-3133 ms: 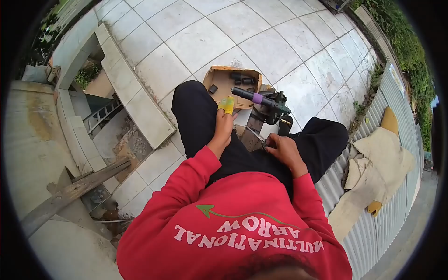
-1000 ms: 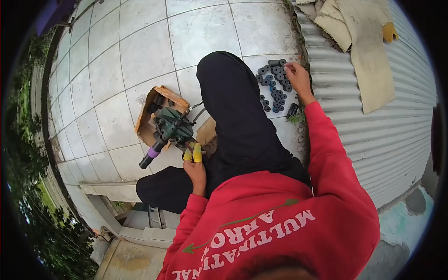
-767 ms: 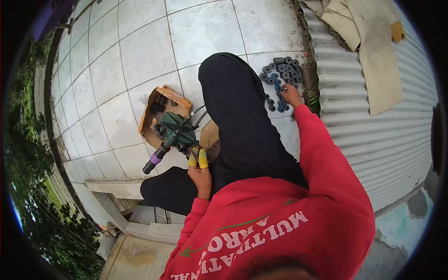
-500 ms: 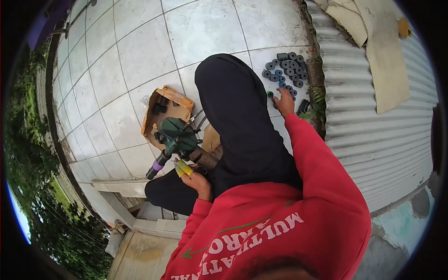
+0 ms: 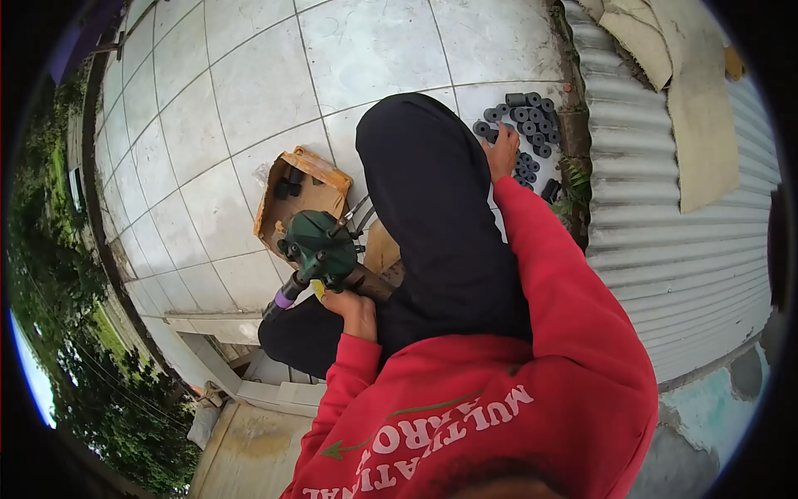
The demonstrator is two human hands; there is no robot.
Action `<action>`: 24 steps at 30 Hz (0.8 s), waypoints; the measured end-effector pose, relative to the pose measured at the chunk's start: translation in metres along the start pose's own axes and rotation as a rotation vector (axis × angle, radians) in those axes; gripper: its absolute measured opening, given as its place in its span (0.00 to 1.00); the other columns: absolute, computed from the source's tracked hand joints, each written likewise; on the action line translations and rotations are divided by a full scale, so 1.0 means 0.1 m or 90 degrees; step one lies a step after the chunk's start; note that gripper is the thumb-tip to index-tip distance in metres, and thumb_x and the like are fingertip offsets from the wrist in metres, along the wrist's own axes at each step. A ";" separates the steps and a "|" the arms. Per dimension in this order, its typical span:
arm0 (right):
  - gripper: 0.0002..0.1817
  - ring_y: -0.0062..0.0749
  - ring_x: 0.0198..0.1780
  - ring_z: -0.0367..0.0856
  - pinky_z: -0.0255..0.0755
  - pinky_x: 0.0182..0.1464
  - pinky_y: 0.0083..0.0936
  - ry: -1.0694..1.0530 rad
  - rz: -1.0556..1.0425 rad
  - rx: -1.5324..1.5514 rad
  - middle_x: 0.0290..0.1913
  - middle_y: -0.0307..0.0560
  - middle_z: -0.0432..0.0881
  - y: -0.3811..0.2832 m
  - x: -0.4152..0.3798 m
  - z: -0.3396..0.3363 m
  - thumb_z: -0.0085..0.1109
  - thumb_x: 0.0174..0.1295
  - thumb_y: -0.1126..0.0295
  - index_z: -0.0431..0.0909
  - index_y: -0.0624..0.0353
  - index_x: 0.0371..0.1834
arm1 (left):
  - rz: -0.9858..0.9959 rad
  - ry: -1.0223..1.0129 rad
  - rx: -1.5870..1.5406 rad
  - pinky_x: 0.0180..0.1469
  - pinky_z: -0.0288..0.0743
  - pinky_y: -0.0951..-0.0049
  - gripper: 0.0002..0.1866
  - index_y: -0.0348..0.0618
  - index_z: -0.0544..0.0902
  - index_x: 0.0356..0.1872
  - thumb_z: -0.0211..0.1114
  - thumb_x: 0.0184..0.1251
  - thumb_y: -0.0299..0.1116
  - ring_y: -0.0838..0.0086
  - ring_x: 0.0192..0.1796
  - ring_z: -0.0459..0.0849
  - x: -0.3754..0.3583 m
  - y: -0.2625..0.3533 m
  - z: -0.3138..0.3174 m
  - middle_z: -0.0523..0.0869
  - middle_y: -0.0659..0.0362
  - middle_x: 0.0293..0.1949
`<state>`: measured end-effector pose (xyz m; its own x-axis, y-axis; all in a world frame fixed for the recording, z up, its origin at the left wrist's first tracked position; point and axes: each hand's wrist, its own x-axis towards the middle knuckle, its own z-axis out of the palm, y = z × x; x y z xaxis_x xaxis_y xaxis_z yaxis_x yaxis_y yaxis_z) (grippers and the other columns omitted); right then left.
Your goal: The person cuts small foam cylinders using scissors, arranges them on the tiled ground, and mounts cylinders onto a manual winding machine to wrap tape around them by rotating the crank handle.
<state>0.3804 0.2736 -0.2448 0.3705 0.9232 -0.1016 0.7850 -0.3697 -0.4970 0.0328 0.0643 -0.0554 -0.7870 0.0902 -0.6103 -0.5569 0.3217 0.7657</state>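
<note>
the person sits on the tiled floor (image 5: 249,75) with one knee (image 5: 407,141) raised between the two hands. the left hand (image 5: 349,303) rests low, its fingers (image 5: 328,293) touching the underside of the power tool (image 5: 320,245), which lies just ahead of them. beyond the tool, farther from those fingers, an open cardboard box (image 5: 303,187) sits on the floor with small parts in it. the right hand (image 5: 501,154) is on the far side of the knee, its fingers at the near edge of a cluster of rollers (image 5: 524,121) on the floor. right of the rollers stands a corrugated metal sheet (image 5: 665,233).
</note>
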 end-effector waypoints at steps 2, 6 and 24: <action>0.36 0.57 0.68 0.73 0.72 0.69 0.45 -0.001 0.016 0.026 0.65 0.59 0.73 -0.04 0.04 0.04 0.77 0.58 0.73 0.74 0.56 0.72 | 0.102 -0.066 -0.035 0.51 0.84 0.63 0.13 0.42 0.83 0.57 0.56 0.79 0.32 0.67 0.48 0.89 0.12 -0.07 0.02 0.88 0.59 0.50; 0.35 0.57 0.68 0.73 0.73 0.69 0.42 0.033 0.047 0.148 0.65 0.59 0.72 -0.06 0.15 0.24 0.76 0.59 0.75 0.75 0.57 0.71 | 0.141 -0.033 0.029 0.51 0.84 0.63 0.12 0.44 0.84 0.56 0.56 0.81 0.33 0.67 0.48 0.89 0.06 -0.09 0.05 0.88 0.60 0.50; 0.30 0.50 0.72 0.72 0.64 0.72 0.53 0.026 0.135 -0.098 0.67 0.50 0.76 0.40 0.19 0.01 0.71 0.65 0.66 0.79 0.43 0.73 | 0.144 0.000 0.024 0.49 0.82 0.63 0.23 0.50 0.82 0.52 0.44 0.82 0.54 0.67 0.46 0.86 -0.15 -0.06 0.17 0.86 0.62 0.46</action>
<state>0.4178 0.2765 -0.2675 0.5522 0.8197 -0.1523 0.7530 -0.5687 -0.3310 0.0523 0.0768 -0.0545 -0.8908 0.1639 -0.4239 -0.3559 0.3286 0.8749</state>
